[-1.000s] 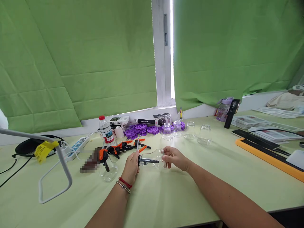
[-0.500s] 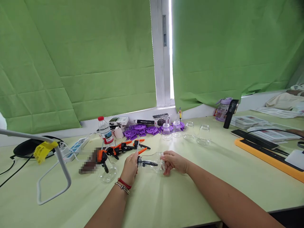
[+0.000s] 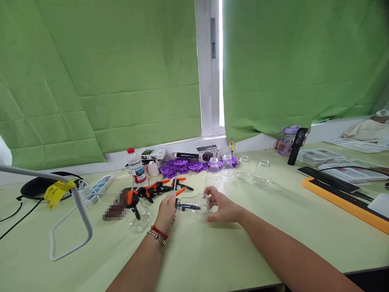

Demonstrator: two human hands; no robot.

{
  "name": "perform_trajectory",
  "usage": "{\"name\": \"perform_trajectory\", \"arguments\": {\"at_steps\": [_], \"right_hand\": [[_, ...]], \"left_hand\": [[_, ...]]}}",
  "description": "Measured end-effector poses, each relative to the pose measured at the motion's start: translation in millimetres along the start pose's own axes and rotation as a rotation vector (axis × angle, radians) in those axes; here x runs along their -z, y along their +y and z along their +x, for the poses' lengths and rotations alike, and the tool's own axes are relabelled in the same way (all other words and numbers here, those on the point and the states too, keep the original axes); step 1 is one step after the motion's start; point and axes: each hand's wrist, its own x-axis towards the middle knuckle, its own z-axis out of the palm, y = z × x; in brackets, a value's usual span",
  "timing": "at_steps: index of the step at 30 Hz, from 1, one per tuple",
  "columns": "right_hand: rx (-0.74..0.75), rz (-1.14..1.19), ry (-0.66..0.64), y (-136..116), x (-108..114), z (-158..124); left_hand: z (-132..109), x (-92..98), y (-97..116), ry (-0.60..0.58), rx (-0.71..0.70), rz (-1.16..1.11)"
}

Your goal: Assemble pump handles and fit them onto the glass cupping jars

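Note:
A clear bottle (image 3: 199, 201) lies on its side just above the table between my hands, neck to the left, with a dark rod-like part inside. My left hand (image 3: 166, 210) is closed around the black and orange trigger spray head (image 3: 181, 191) at its neck; the palm hides most of that head. Around the bottle's base curve the thumb and fingers of my right hand (image 3: 220, 205), spread to its width; exact contact is hard to see. Left of my left hand, another clear bottle (image 3: 140, 220) stands with an orange and black spray head (image 3: 133, 199) on it.
Loose orange and black spray heads (image 3: 158, 187) lie behind my hands. Several clear bottles (image 3: 263, 172) and purple plastic parts (image 3: 179, 165) stand further back. A water bottle (image 3: 136, 167), a power strip (image 3: 99, 190), a white metal frame (image 3: 83, 219) and an orange-edged bar (image 3: 343, 205) surround the work area.
My right hand has spread its thumb and fingers wider around the bottle's base. My left hand keeps its hold on the spray head. The view has shifted slightly.

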Motion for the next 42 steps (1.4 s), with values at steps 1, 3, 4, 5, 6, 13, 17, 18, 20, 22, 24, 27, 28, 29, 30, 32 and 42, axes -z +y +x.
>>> {"name": "perform_trajectory", "arguments": {"at_steps": [1, 3, 4, 5, 6, 13, 17, 18, 20, 22, 24, 27, 28, 29, 30, 32, 42], "right_hand": [[0.028, -0.094, 0.013, -0.3, -0.4, -1.0], [0.078, -0.241, 0.045, -1.4, -1.9, -2.2], [0.122, -0.291, 0.065, -2.0, -3.1, -2.2], [0.180, -0.333, 0.083, -2.8, -4.4, -1.9], [0.244, -0.367, 0.100, -3.6, -5.7, -1.4], [0.321, -0.435, 0.129, -8.9, -7.4, -2.3], [0.156, -0.300, 0.079, -7.5, -3.7, -3.7], [0.131, -0.229, 0.061, -6.3, -3.3, -3.1], [0.088, -0.040, 0.021, -3.9, -3.6, -1.0], [0.030, 0.163, -0.008, -1.6, -4.7, 1.2], [-0.040, 0.306, -0.023, 0.1, -6.1, 2.9], [-0.162, 0.390, -0.036, 1.8, -7.6, 4.5], [-0.209, 0.399, -0.045, 2.2, -8.0, 5.0], [-0.253, 0.405, -0.053, 2.7, -8.3, 5.6], [-0.292, 0.406, -0.057, 3.2, -8.6, 6.2], [-0.329, 0.401, -0.034, 4.5, -9.7, 7.8], [-0.071, 0.442, 0.048, -0.5, -11.1, 6.6]], "left_hand": [[0.5, 0.4, -0.5, 0.004, 0.004, 0.002], [1.1, 1.0, -0.9, 0.010, 0.003, 0.000], [1.0, 1.1, -0.8, 0.012, 0.005, -0.004], [0.9, 1.0, -0.6, 0.014, 0.009, -0.008], [0.6, 0.8, -0.3, 0.015, 0.016, -0.013], [-1.2, -0.7, 2.2, 0.010, 0.017, -0.054], [-2.1, 1.3, 4.0, -0.001, -0.032, -0.067], [-2.6, 1.8, 4.5, -0.003, -0.049, -0.068], [-4.2, 2.3, 5.7, -0.012, -0.078, -0.066], [-6.1, 1.9, 6.6, -0.021, -0.102, -0.061], [-7.7, 0.7, 7.2, -0.023, -0.120, -0.057], [-8.8, -0.9, 7.1, -0.013, -0.136, -0.048], [-8.9, -1.2, 6.9, -0.009, -0.142, -0.044], [-8.9, -1.5, 6.6, -0.005, -0.147, -0.041], [-8.8, -1.7, 6.2, -0.002, -0.152, -0.039], [-8.5, -2.2, 4.9, 0.004, -0.156, -0.041], [0.5, -1.9, -4.7, 0.079, -0.087, -0.083]]}}
